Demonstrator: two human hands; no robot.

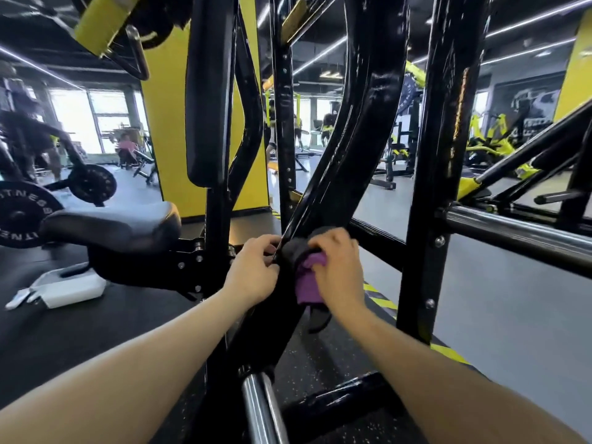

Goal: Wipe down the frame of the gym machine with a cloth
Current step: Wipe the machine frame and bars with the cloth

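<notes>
Cloth (306,277) wrapped on slanted frame bar (349,149), left hand (254,270) left of bar, right hand (336,267) on cloth, seat pad (112,222) far left, upright post (439,155) right.

Single head-worn view, wide-angle, looking forward and slightly down from close range. Black machine frame (323,174) fills centre; both forearms reach in from the bottom edge. Gym floor (512,309) and mirror wall (317,100) recede behind. Edges curve.

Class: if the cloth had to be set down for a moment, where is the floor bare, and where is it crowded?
Bare: the grey floor right of the black upright. Crowded: the dark mat under the seat holds a white box; both hands, left hand and right hand, work the cloth.
</notes>
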